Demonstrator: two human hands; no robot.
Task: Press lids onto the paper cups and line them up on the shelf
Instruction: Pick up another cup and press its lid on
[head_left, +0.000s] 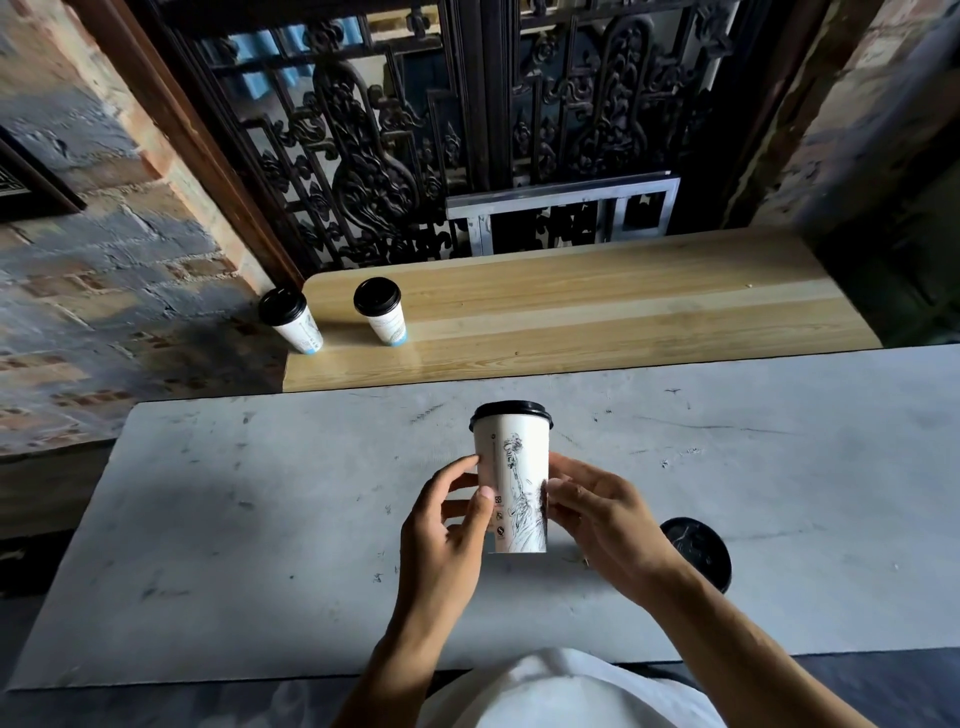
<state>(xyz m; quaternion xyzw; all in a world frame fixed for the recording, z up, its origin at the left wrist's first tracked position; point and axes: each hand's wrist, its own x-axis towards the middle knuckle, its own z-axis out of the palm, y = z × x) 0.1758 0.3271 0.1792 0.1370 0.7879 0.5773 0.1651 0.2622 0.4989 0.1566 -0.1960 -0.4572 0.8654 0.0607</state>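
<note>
A tall white paper cup (514, 467) with a black line drawing and a black lid (511, 413) on top is lifted above the grey table (260, 519). My left hand (447, 525) grips its left side and my right hand (597, 514) grips its right side, low on the cup. Two more lidded white cups stand on the wooden shelf (597, 312) at its left end: one (290, 319) at the very corner, one (381, 310) just right of it. A loose black lid (698, 551) lies on the table behind my right wrist, partly hidden.
The wooden shelf runs along the far side of the table, with bare wood to the right of the two cups. Behind it stands a dark carved screen (389, 156) and a metal frame (566, 213). Brick walls flank both sides.
</note>
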